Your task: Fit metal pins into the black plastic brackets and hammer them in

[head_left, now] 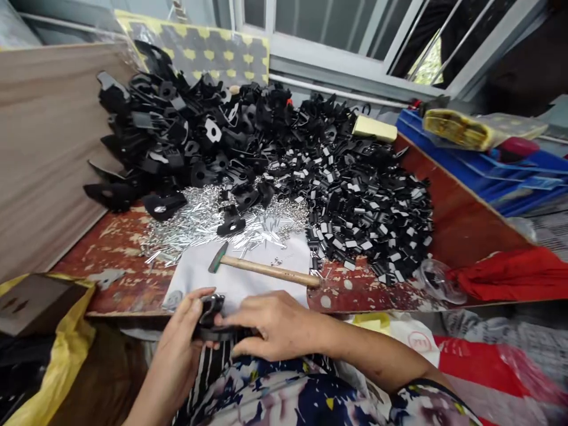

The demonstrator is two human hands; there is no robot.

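My left hand (184, 328) is closed around a black plastic part (208, 319) just off the front edge of the bench. A shiny curved piece shows at the part's top. From the other side, my right hand (277, 325) grips the same part, its index finger lying on it and the thumb lower down; the fingers partly hide its shape. Beyond the hands, a hammer (270, 271) with a wooden handle and green head rests on a white sheet (193, 269). Loose metal pins (199, 219) are heaped behind it.
Large black plastic pieces (168, 130) are piled at the back left, small black clips (368, 219) at the right. A blue crate (470, 171) stands right, near a red cloth (510, 273). A yellow bag (73, 331) holding a box sits at the lower left.
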